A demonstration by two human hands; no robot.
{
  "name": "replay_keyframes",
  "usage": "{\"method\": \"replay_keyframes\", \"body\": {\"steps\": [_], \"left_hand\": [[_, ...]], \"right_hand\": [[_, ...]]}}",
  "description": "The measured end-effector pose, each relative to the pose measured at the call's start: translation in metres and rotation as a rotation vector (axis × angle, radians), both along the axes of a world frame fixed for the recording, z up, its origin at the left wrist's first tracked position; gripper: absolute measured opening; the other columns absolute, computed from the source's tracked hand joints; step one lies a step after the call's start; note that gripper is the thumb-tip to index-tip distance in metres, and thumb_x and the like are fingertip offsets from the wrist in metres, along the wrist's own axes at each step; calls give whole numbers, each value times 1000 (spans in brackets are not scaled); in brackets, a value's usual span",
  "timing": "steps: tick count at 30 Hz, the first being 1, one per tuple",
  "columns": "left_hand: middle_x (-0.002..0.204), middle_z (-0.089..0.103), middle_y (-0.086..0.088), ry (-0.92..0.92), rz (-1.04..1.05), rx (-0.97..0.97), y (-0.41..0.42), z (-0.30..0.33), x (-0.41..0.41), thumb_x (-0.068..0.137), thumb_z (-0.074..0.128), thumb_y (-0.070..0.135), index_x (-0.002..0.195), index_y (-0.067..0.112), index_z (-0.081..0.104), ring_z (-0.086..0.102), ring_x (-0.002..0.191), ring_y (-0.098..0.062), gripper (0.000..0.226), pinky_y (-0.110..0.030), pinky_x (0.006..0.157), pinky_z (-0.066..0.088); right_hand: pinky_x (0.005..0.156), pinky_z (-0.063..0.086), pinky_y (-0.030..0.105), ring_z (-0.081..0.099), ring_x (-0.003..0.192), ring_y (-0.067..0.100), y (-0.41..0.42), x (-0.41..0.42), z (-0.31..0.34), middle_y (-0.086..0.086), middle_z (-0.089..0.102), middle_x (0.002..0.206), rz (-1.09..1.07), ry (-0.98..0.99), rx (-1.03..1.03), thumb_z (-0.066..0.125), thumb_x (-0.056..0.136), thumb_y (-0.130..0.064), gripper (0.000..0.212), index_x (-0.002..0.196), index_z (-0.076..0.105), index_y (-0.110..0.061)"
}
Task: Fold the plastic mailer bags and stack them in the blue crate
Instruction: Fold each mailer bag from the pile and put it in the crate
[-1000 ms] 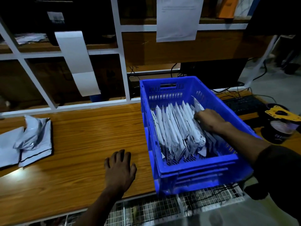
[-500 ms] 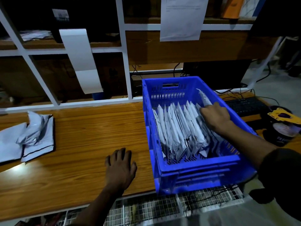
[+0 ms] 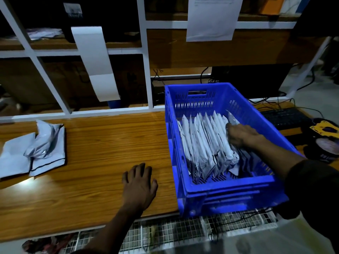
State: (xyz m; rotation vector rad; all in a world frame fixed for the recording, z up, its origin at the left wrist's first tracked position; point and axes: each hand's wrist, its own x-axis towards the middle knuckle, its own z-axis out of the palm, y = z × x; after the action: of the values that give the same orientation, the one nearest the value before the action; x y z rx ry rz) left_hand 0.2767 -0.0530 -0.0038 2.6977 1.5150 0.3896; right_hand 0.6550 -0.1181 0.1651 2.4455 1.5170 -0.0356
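A blue crate (image 3: 227, 192) stands on the wooden table at the right. Several folded white mailer bags (image 3: 203, 143) stand on edge in a row inside it. My right hand (image 3: 242, 135) is inside the crate at the right end of the row, its fingers round the last folded bag (image 3: 232, 119), whose tip sticks up above the hand. My left hand (image 3: 139, 186) rests flat on the table, fingers spread, left of the crate. A loose pile of unfolded mailer bags (image 3: 36, 151) lies at the table's left edge.
The wooden table (image 3: 102, 143) stretches between the pile and the crate. A white shelf frame (image 3: 146, 70) with hanging paper sheets stands behind. A black keyboard (image 3: 282, 117) and a tape dispenser (image 3: 323, 140) lie right of the crate. A wire grid (image 3: 183, 231) sits below the table's front edge.
My right hand has slid back along the row's right end, pushing the last bag in beside the others. The left hand stays flat on the table.
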Motion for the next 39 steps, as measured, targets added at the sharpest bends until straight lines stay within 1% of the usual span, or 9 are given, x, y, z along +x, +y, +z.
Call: {"method": "replay_keyframes", "body": {"steps": [7, 12, 16, 20, 23, 27, 29, 32, 39], "left_hand": [[146, 48, -5, 8, -6, -10, -1, 1, -1, 95, 36, 55, 134, 25, 53, 43, 132, -30, 52, -55, 108, 31], [145, 50, -5, -11, -4, -13, -2, 2, -1, 94, 39, 55, 133, 25, 54, 45, 131, -31, 52, -56, 108, 32], [145, 50, -5, -15, -10, -9, -2, 2, -2, 95, 40, 55, 133, 25, 54, 44, 132, -30, 51, -55, 108, 32], [149, 46, -3, 3, 0, -29, -1, 2, -1, 96, 38, 56, 137, 28, 50, 39, 137, -27, 51, -55, 111, 29], [148, 46, -3, 0, -1, -27, -1, 2, -2, 96, 39, 56, 136, 28, 50, 39, 136, -27, 51, -53, 111, 29], [146, 48, -3, -20, -5, -26, -2, 2, -2, 95, 41, 55, 135, 27, 51, 41, 134, -28, 50, -54, 110, 30], [147, 47, -3, -19, -5, -24, -2, 2, -3, 95, 40, 56, 135, 27, 51, 41, 135, -28, 50, -54, 111, 30], [148, 46, -3, -16, -13, -24, -2, 1, -3, 96, 38, 56, 136, 28, 50, 40, 135, -27, 50, -54, 111, 29], [148, 46, -3, -16, -14, -28, -3, 3, -4, 97, 38, 56, 136, 28, 50, 40, 135, -28, 50, -55, 111, 30]], "right_hand": [[82, 47, 46, 55, 114, 44, 6, -4, 3, 25, 50, 135, -114, 144, -33, 42, 95, -21, 49, 140, 29, -7], [88, 51, 53, 55, 109, 43, 13, 19, -17, 21, 51, 127, -126, 201, 30, 36, 85, -24, 31, 115, 36, -17], [101, 38, 59, 44, 130, 45, 10, 16, -13, 17, 38, 148, -274, 282, 178, 31, 93, -47, 57, 143, 34, -20], [90, 47, 51, 54, 102, 44, 0, -2, 6, 18, 31, 134, -239, 193, 187, 48, 99, -18, 27, 122, 37, -8], [90, 48, 55, 54, 104, 44, 1, -7, 3, 16, 31, 136, -155, 71, 101, 47, 100, -29, 30, 126, 42, -15], [103, 38, 60, 28, 137, 44, 7, -18, -1, 13, 35, 154, -80, -13, 151, 21, 101, -64, 63, 147, 35, -24], [114, 20, 64, 5, 150, 43, 8, -16, -7, 8, 11, 167, -56, 85, 137, 12, 94, -75, 79, 158, 14, -29], [118, -6, 66, -26, 148, 39, 8, -14, -18, 3, -23, 165, -101, 248, 51, 5, 84, -83, 90, 158, -14, -35], [115, -7, 70, -29, 147, 39, 11, -20, -21, -2, -25, 164, -138, 368, -13, 1, 76, -86, 94, 156, -17, -40]]}}
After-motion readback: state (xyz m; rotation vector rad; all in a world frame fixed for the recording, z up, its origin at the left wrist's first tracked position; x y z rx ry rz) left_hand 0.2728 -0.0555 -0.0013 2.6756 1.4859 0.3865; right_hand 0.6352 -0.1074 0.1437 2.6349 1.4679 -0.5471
